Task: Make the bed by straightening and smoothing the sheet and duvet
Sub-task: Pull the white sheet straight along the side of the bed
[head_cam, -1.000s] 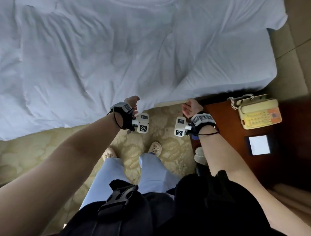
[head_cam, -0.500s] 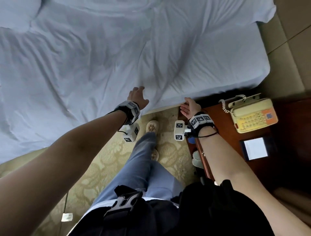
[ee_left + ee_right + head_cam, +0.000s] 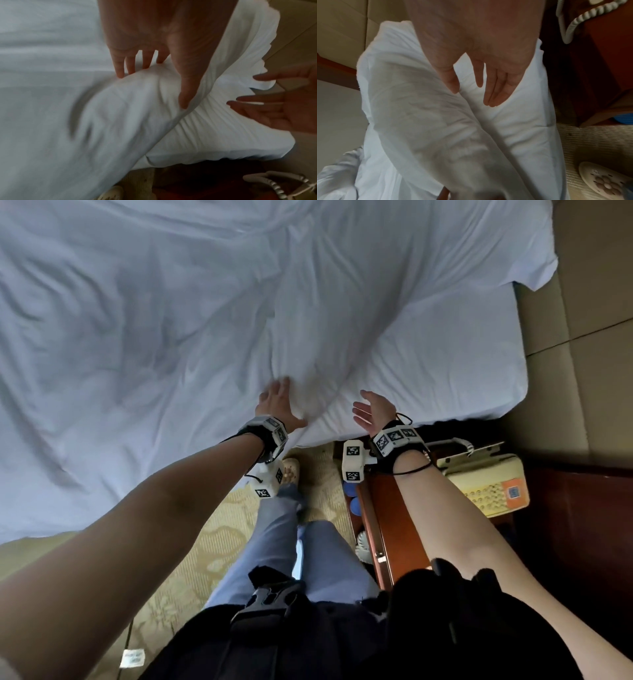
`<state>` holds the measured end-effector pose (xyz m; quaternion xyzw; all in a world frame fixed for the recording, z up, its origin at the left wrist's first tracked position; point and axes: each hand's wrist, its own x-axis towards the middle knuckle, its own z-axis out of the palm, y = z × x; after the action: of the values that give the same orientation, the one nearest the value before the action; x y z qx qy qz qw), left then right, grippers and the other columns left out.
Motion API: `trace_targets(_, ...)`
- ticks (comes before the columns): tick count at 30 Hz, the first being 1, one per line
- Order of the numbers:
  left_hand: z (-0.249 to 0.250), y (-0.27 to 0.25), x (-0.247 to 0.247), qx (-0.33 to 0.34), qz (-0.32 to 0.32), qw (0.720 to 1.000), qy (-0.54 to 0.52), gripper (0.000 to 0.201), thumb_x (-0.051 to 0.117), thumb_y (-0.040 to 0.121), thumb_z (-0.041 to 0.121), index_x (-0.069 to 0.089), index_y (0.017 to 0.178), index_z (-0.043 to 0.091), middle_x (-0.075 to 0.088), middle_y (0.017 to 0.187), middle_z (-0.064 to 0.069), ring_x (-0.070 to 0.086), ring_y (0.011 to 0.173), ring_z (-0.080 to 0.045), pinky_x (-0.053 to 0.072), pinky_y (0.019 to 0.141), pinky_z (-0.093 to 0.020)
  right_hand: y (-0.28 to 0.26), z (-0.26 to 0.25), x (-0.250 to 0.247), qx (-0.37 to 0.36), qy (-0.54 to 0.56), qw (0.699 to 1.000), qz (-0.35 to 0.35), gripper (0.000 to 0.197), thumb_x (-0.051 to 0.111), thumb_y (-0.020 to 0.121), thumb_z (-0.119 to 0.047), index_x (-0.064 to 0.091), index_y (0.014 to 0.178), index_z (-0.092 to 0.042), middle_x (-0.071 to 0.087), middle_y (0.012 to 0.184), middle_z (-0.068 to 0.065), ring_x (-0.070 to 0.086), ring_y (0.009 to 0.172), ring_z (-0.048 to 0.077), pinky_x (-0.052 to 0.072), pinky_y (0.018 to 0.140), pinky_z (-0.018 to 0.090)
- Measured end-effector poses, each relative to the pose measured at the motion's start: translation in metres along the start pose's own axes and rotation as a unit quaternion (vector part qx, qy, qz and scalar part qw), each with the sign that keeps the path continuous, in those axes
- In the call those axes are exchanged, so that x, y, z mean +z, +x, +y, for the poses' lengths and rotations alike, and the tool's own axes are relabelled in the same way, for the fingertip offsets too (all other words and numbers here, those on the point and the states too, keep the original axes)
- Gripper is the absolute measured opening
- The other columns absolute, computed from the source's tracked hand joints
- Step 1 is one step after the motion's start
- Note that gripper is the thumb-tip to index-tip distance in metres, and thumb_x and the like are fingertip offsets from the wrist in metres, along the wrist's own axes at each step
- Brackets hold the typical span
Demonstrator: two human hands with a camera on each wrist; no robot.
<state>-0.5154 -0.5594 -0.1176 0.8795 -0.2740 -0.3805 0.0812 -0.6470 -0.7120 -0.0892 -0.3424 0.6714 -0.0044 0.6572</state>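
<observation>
A wrinkled white duvet [image 3: 171, 330] covers most of the bed, its near edge hanging toward the carpet. At the right end the white sheet [image 3: 445, 364] over the mattress corner lies bare. My left hand [image 3: 279, 404] lies palm down on the duvet near its edge, fingers straight and spread; in the left wrist view its fingers [image 3: 120, 67] press a puffed fold of the duvet [image 3: 120, 115]. My right hand [image 3: 371, 409] hovers over the sheet, palm turned inward, fingers straight, holding nothing. The right wrist view shows its fingers [image 3: 496, 92] above the sheet [image 3: 513, 121], beside the duvet's edge [image 3: 419, 108].
A dark wood nightstand [image 3: 565, 525] stands right of my legs, with a beige telephone [image 3: 486, 484] on it. Patterned yellow carpet [image 3: 191, 559] runs between me and the bed. A padded tan headboard wall [image 3: 582, 302] rises at the right. My slippered foot [image 3: 291, 470] is by the bed's edge.
Both hands let go of the duvet's near edge and moved up onto the bed. The left now lies flat on the duvet; the right has opened above the sheet. I stepped closer.
</observation>
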Motion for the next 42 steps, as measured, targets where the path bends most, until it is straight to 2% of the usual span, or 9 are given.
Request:
trace_targets(2, 0.001, 0.011, 0.007, -0.001, -0.012, 1.000, 0.012, 0.108, 0.072, 0.072, 0.049, 0.007, 0.153, 0.020, 0.015, 0.157, -0.004, 0.018, 0.144, -0.031, 0.030, 0.115, -0.044, 0.014, -0.006, 0.002, 0.011, -0.004, 1.000, -0.008, 0.010, 0.060, 0.090, -0.022, 0.060, 0.096, -0.015, 0.062, 0.106, 0.010, 0.059, 0.090, 0.022, 0.052, 0.071, 0.027)
trace_targets(8, 0.009, 0.025, 0.026, -0.024, -0.020, 0.996, 0.080, 0.116, 0.073, 0.067, 0.052, 0.004, 0.152, 0.012, 0.012, 0.157, -0.009, 0.019, 0.143, -0.034, 0.034, 0.110, -0.047, 0.047, -0.012, 0.007, -0.002, -0.010, 0.999, -0.037, 0.054, 0.065, 0.088, -0.024, 0.043, 0.136, -0.012, 0.062, 0.102, 0.010, 0.059, 0.092, 0.023, 0.051, 0.074, 0.028)
trace_targets(13, 0.015, 0.029, 0.027, -0.032, 0.033, 0.996, 0.079, 0.077, 0.057, 0.084, 0.013, 0.017, 0.150, 0.010, 0.030, 0.151, -0.011, 0.035, 0.136, -0.033, 0.043, 0.103, -0.045, 0.064, -0.019, 0.008, -0.001, -0.028, 0.998, -0.053, 0.068, 0.067, 0.085, -0.041, 0.041, 0.139, -0.010, 0.063, 0.116, 0.013, 0.063, 0.097, 0.022, 0.052, 0.070, 0.026)
trace_targets(16, 0.021, 0.030, 0.013, -0.039, 0.026, 0.995, 0.085, 0.055, 0.049, 0.084, 0.002, 0.039, 0.138, 0.008, 0.057, 0.126, -0.018, 0.057, 0.114, -0.039, 0.049, 0.090, -0.044, 0.067, -0.025, 0.006, -0.007, -0.040, 0.996, -0.075, 0.076, 0.066, 0.082, -0.050, 0.040, 0.141, -0.010, 0.062, 0.122, 0.014, 0.062, 0.109, 0.023, 0.054, 0.079, 0.029)
trace_targets(24, 0.022, -0.024, -0.056, -0.062, 0.068, 0.994, -0.058, 0.033, 0.057, 0.084, 0.016, 0.064, 0.117, 0.013, 0.068, 0.114, -0.018, 0.061, 0.109, -0.038, 0.047, 0.086, -0.037, 0.050, -0.044, 0.013, -0.003, 0.017, 0.991, -0.132, 0.079, 0.063, 0.087, -0.044, 0.022, 0.149, -0.017, 0.048, 0.139, 0.017, 0.053, 0.124, 0.030, 0.049, 0.096, 0.038)
trace_targets(31, 0.014, -0.064, -0.107, -0.079, 0.098, 0.978, -0.167, 0.037, 0.061, 0.077, -0.004, 0.065, 0.113, 0.002, 0.066, 0.111, -0.020, 0.060, 0.110, -0.032, 0.044, 0.085, -0.031, 0.016, -0.052, 0.040, 0.068, 0.034, 0.972, -0.220, 0.081, 0.064, 0.079, -0.057, 0.036, 0.143, -0.016, 0.040, 0.146, 0.012, 0.042, 0.133, 0.029, 0.041, 0.105, 0.037)
trace_targets(34, 0.013, -0.064, -0.124, -0.074, 0.083, 0.975, -0.195, 0.033, 0.058, 0.078, -0.009, 0.065, 0.109, -0.002, 0.065, 0.111, -0.024, 0.059, 0.111, -0.033, 0.039, 0.081, -0.026, 0.004, -0.067, 0.046, 0.024, -0.006, 0.972, -0.232, 0.066, 0.053, 0.086, -0.058, 0.048, 0.129, -0.008, 0.058, 0.107, 0.008, 0.061, 0.093, 0.022, 0.052, 0.073, 0.029)
trace_targets(37, 0.012, -0.062, -0.129, -0.088, 0.075, 0.974, -0.194, 0.036, 0.061, 0.079, -0.006, 0.062, 0.115, -0.002, 0.063, 0.117, -0.021, 0.057, 0.115, -0.031, 0.039, 0.086, -0.026, -0.003, -0.085, 0.047, 0.018, -0.044, 0.964, -0.261, 0.076, 0.061, 0.070, -0.070, 0.060, 0.120, -0.013, 0.064, 0.077, 0.003, 0.062, 0.055, 0.016, 0.048, 0.051, 0.026)
trace_targets(42, 0.019, -0.063, -0.105, -0.080, 0.037, 0.986, -0.139, 0.043, 0.063, 0.081, 0.006, 0.058, 0.123, 0.006, 0.062, 0.122, -0.016, 0.056, 0.117, -0.030, 0.041, 0.093, -0.031, 0.000, -0.098, 0.033, -0.011, -0.048, 0.987, -0.155, 0.073, 0.077, 0.067, -0.047, 0.058, 0.124, -0.005, 0.069, 0.100, 0.011, 0.070, 0.078, 0.027, 0.055, 0.060, 0.030)
